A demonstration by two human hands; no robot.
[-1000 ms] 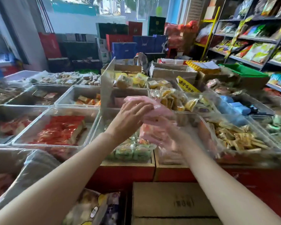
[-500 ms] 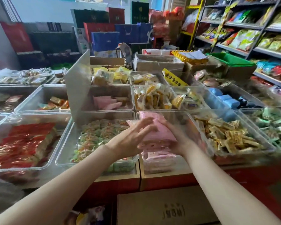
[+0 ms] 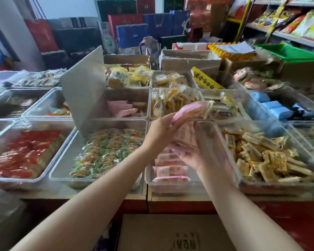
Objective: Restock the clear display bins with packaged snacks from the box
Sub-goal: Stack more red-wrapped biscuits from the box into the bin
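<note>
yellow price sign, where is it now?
Head view, upper right of centre: the yellow sign leans in the back-row bins, behind the yellow-snack bin, before a cardboard box.

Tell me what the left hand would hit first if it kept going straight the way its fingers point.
The left hand points up and right, gripping a pink packet. Straight on, the packet would probably first meet the yellow snacks in the bin behind, or that bin's clear wall; depth is unclear.
</note>
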